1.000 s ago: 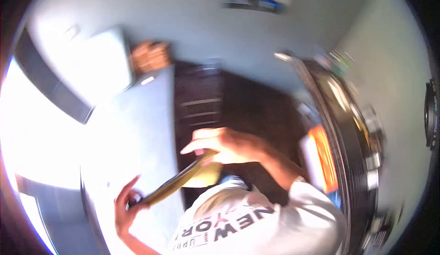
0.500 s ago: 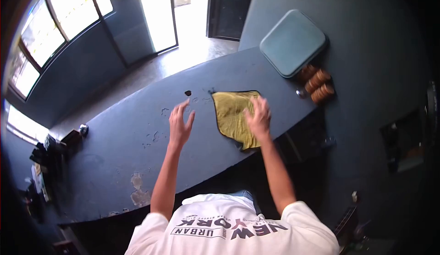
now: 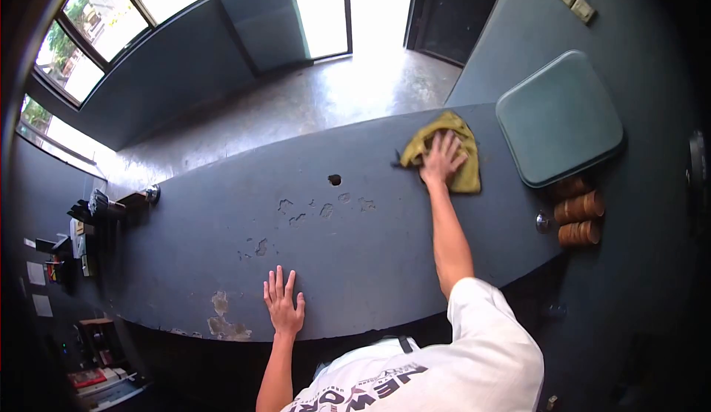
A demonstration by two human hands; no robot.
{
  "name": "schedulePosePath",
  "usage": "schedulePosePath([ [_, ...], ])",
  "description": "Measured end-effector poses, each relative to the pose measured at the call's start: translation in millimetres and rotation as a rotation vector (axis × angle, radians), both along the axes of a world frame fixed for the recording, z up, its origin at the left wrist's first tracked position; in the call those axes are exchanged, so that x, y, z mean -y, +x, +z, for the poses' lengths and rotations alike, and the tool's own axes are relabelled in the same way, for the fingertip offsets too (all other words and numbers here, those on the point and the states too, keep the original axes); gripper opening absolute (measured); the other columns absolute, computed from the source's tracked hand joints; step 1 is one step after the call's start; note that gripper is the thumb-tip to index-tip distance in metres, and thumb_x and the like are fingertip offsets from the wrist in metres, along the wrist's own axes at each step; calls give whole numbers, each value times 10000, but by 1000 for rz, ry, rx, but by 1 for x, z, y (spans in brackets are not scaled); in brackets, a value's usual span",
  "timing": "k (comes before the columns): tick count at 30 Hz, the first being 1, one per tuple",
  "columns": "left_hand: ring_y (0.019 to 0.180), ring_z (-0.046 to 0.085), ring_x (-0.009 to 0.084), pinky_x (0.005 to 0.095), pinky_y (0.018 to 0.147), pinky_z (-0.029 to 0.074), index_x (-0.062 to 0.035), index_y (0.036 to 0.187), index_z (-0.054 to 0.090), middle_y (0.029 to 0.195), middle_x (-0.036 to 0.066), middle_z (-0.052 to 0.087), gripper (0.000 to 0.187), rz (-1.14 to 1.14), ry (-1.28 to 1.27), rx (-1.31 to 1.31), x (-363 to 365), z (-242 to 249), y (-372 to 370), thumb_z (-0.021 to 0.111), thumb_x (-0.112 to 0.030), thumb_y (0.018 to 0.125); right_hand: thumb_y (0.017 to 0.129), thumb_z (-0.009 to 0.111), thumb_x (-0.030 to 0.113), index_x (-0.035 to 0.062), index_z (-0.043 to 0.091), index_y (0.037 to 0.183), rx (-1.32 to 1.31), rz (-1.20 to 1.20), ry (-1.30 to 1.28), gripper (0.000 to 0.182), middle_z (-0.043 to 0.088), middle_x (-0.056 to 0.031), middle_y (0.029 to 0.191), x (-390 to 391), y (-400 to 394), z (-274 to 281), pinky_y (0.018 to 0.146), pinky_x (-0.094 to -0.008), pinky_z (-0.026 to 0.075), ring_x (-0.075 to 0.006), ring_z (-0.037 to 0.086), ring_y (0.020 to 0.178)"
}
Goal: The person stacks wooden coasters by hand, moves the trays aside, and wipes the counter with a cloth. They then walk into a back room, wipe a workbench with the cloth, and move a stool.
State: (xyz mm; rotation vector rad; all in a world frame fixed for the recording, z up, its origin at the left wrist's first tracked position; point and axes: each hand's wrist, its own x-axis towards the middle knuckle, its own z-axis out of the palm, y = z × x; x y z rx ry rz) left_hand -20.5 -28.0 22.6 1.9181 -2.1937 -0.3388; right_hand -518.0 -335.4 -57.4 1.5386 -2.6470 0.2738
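Note:
A yellow-green cloth (image 3: 467, 178) with a dark edge lies rumpled near the far right edge of the grey counter (image 3: 355, 256). My right hand (image 3: 444, 158) presses on top of it, fingers spread and the arm stretched forward. Part of the cloth is hidden under the palm. My left hand (image 3: 284, 304) rests flat on the counter's near side, fingers extended, with nothing in it. Between the two hands, the counter's paint shows several chipped patches and a dark hole (image 3: 335, 180).
A blue-green tray (image 3: 561, 119) leans at the right wall, beside brown stacked coasters or cups (image 3: 580, 207) and a small shiny object (image 3: 543, 221). Dark items (image 3: 100, 204) stand at the counter's left end. Peeling paint (image 3: 224, 319) marks the near edge.
My right hand has come down on the cloth and pushed it forward and right, bunching it. My left hand has lowered to the counter nearer my body. The view has shifted.

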Motion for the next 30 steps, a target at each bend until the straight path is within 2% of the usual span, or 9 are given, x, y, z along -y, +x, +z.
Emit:
schedulePosePath([
  [4,1677,311,392,569,1382,167,-128,1652,539,1812,159,360,597,30,-29,-65,0,-6,2,582,-298,1081,1061,547,553,159,358,1767,88,431,-210,830,148,-163,1883,28,149,12,1381,-665,21,-432,92,1733],
  [8,1666,322,422,568,1355,197,-65,1693,420,1792,232,360,610,241,-328,-88,-12,-30,13,404,-414,1193,1054,619,517,194,464,1718,354,1077,-180,754,288,-135,1848,-54,294,14,1408,-586,85,-356,190,1728],
  [10,1654,336,425,572,1333,214,-44,1705,376,1770,243,388,654,421,-433,-21,-8,-40,20,324,-472,1212,1058,614,555,225,512,1690,390,1336,-200,720,341,-82,1833,-78,300,5,1413,-551,122,-299,251,1715],
  [12,1648,343,423,578,1331,211,-35,1696,390,1758,239,405,655,630,-488,-14,-12,-50,24,315,-472,1214,1078,573,572,238,556,1661,416,1377,-20,671,425,-74,1793,-53,265,10,1414,-523,149,-290,313,1690],
  [15,1641,358,403,568,1338,195,-48,1682,421,1741,187,446,611,615,-408,10,-16,-53,30,352,-435,1215,1116,484,574,246,653,1582,167,1079,-148,595,533,-59,1724,0,167,13,1411,-523,149,-269,373,1662],
  [19,1641,368,379,576,1342,183,-59,1635,488,1725,146,474,576,586,-274,26,-13,-51,29,387,-425,1202,1125,439,630,303,516,1686,-6,636,-70,654,450,-77,1778,55,-18,11,1401,-551,143,-278,333,1677],
  [22,1640,368,373,593,1342,179,-64,1608,520,1717,152,478,567,605,-258,-16,-13,-54,31,398,-431,1194,1130,421,643,324,314,1788,-65,262,-42,738,244,-69,1873,66,-121,-17,1381,-623,112,-332,241,1713],
  [27,1646,347,389,624,1350,168,-73,1607,522,1729,179,442,612,573,-239,-31,-1,-42,25,385,-494,1184,1145,335,676,302,186,1819,16,57,71,785,88,-50,1905,85,-28,-7,1380,-645,-2,-342,48,1750],
  [30,1654,324,404,644,1353,156,-74,1615,513,1741,196,414,667,554,-214,-45,-2,-34,28,369,-553,1173,1146,290,678,261,182,1818,8,246,160,799,88,-59,1904,103,103,6,1371,-651,-69,-341,17,1751],
])
